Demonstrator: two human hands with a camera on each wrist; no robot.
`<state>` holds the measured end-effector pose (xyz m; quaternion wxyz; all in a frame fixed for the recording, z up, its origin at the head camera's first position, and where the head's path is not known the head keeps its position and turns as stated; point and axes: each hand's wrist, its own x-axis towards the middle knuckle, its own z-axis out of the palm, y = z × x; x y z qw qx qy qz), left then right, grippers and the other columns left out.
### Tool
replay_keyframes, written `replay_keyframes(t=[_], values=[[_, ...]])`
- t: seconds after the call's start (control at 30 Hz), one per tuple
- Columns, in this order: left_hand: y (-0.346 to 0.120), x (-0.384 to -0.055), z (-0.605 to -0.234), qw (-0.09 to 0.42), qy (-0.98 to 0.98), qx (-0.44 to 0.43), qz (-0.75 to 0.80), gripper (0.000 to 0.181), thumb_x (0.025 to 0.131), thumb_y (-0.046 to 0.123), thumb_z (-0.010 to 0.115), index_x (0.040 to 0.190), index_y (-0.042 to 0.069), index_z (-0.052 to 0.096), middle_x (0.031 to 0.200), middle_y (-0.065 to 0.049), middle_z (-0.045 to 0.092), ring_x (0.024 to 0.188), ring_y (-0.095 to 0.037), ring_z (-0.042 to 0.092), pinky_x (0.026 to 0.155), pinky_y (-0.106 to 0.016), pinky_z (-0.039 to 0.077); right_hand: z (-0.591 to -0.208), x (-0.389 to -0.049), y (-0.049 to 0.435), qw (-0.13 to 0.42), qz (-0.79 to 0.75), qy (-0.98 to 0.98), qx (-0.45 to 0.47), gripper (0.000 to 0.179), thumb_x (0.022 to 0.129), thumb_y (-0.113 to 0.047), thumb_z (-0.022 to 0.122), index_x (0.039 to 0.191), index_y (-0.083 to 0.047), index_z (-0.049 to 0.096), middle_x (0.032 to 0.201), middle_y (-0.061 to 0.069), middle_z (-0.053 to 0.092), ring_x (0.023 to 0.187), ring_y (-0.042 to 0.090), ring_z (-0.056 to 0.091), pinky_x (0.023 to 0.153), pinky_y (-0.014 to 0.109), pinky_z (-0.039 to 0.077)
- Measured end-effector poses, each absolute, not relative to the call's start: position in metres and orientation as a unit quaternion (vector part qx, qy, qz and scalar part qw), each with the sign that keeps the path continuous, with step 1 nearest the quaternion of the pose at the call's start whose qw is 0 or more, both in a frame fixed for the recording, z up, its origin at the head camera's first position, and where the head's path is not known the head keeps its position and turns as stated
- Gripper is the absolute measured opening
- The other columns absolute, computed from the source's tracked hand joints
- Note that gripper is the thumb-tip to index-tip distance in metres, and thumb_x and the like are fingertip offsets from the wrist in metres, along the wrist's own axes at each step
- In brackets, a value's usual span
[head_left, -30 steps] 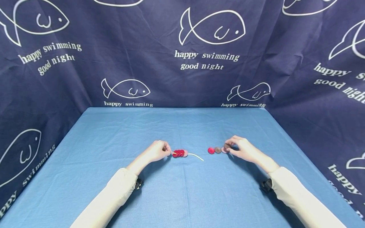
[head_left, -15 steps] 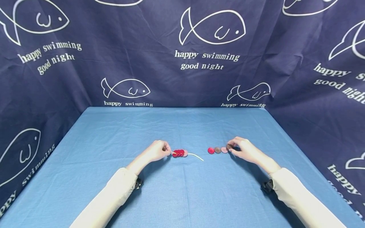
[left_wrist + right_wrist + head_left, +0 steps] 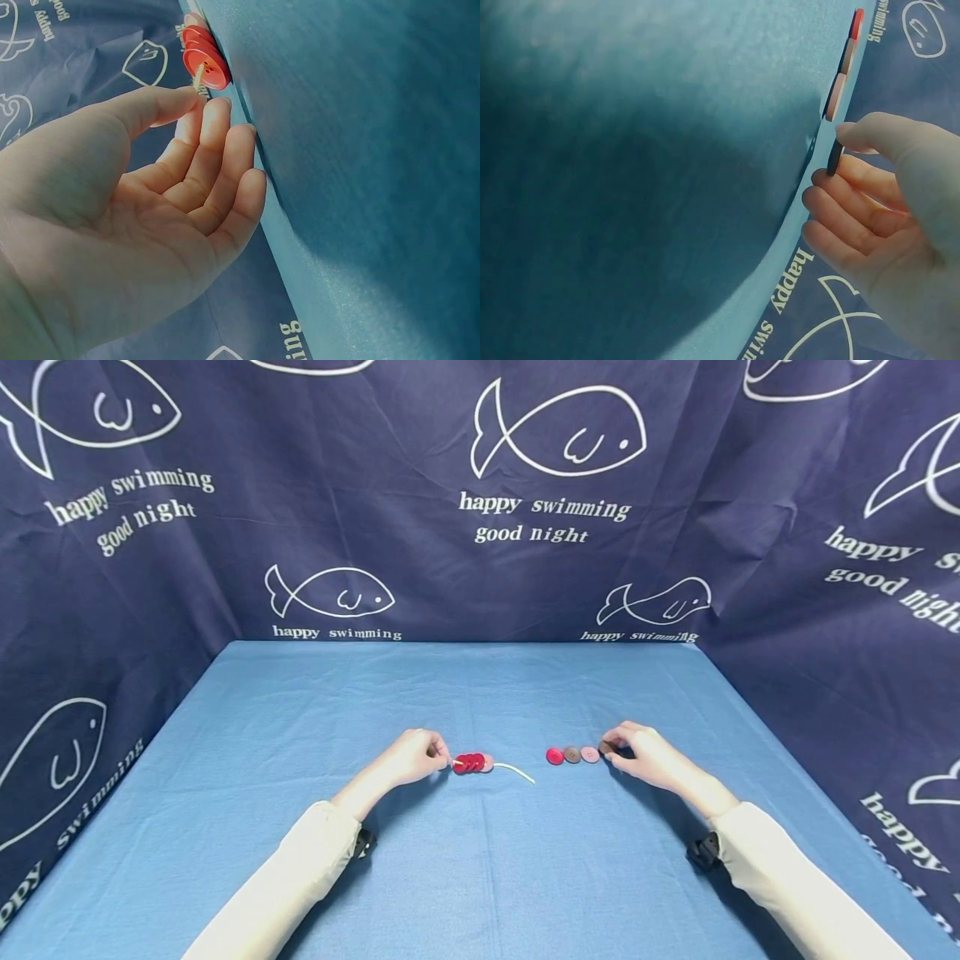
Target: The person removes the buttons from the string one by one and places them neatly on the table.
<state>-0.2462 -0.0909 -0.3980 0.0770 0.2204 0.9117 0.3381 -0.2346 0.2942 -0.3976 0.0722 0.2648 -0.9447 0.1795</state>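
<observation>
My left hand point(image 3: 415, 757) pinches the near end of a pale cord point(image 3: 199, 73) between thumb and index finger. Several red buttons point(image 3: 470, 764) and a pink button point(image 3: 489, 763) are strung on the cord, overlapping one another. Beyond them the cord's other end point(image 3: 516, 771) lies loose and curved toward the right. My right hand point(image 3: 634, 751) grips a dark brown button point(image 3: 835, 158) by its edges, thumb on one side and fingers on the other. It sits at the right end of a short row, beside a pink button point(image 3: 590, 755).
Further left in that row lie a brown button point(image 3: 572, 755) and a red button point(image 3: 555, 756). A blue cloth point(image 3: 420, 877) covers the table. Navy curtains point(image 3: 435, 460) with fish prints hang behind and at both sides.
My right hand has shifted a little to the right with the brown button, which earlier overlapped the pink one and now sits beside it. The left hand and strung buttons stay put.
</observation>
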Motion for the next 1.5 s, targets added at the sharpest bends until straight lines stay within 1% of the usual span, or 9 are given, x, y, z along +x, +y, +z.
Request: replay_keyframes(t=[0.33,0.67,0.87,0.97,1.13,1.33,1.5], values=[[-0.0908,-0.2464,-0.3977,0.081,0.912,0.215,0.341,0.006,0.084,0.009,0.063,0.079,0.007,0.065,0.068,0.0,0.062,0.052,-0.007,0.05,0.053,-0.023,0.041,-0.3976,-0.2342,0.2958,0.069,0.163,-0.946,0.271,0.017,0.08,-0.005,0.069,0.096,-0.001,0.065,0.087,0.005,0.059,0.078,0.02,0.058,0.071,0.036,0.049],[-0.0909,-0.2463,-0.3982,0.08,0.911,0.211,0.344,0.005,0.083,0.008,0.063,0.079,0.007,0.066,0.068,0.0,0.062,0.052,-0.008,0.051,0.053,-0.022,0.042,-0.3972,-0.2338,0.2951,0.06,0.152,-0.948,0.273,0.021,0.081,-0.006,0.068,0.1,0.003,0.068,0.091,0.01,0.06,0.079,0.021,0.058,0.069,0.035,0.049],[-0.0907,-0.246,-0.3981,0.077,0.91,0.214,0.347,0.005,0.083,0.008,0.063,0.079,0.007,0.066,0.068,0.0,0.062,0.051,-0.007,0.05,0.052,-0.022,0.042,-0.3976,-0.2331,0.2949,0.055,0.153,-0.949,0.271,0.023,0.081,-0.006,0.068,0.103,0.003,0.067,0.092,0.009,0.059,0.075,0.017,0.054,0.066,0.032,0.046],[-0.0909,-0.2455,-0.3983,0.071,0.909,0.216,0.348,0.005,0.083,0.008,0.063,0.079,0.007,0.066,0.068,0.0,0.063,0.051,-0.007,0.05,0.052,-0.022,0.042,-0.3983,-0.2331,0.2946,0.055,0.15,-0.95,0.27,0.025,0.081,-0.006,0.068,0.104,0.003,0.067,0.093,0.009,0.06,0.078,0.018,0.056,0.068,0.034,0.047],[-0.0911,-0.2458,-0.3988,0.057,0.91,0.221,0.347,0.005,0.082,0.007,0.062,0.079,0.008,0.066,0.069,0.0,0.063,0.053,-0.006,0.05,0.055,-0.022,0.042,-0.3978,-0.2341,0.2947,0.058,0.15,-0.949,0.272,0.026,0.082,-0.006,0.067,0.106,0.003,0.066,0.096,0.011,0.06,0.086,0.025,0.06,0.074,0.04,0.049],[-0.0911,-0.2459,-0.3991,0.052,0.906,0.227,0.353,0.007,0.082,0.006,0.062,0.079,0.008,0.067,0.071,0.001,0.064,0.057,-0.006,0.052,0.056,-0.022,0.044,-0.399,-0.2355,0.2954,0.07,0.163,-0.946,0.27,0.028,0.083,-0.008,0.067,0.108,0.003,0.065,0.101,0.012,0.061,0.09,0.026,0.061,0.077,0.042,0.049],[-0.0913,-0.2463,-0.3982,0.052,0.905,0.226,0.356,0.006,0.082,0.006,0.062,0.079,0.007,0.067,0.071,0.001,0.064,0.058,-0.006,0.052,0.056,-0.021,0.044,-0.3966,-0.2354,0.293,0.084,0.176,-0.941,0.278,0.029,0.083,-0.008,0.067,0.11,0.004,0.064,0.1,0.013,0.062,0.092,0.028,0.063,0.078,0.044,0.05]])
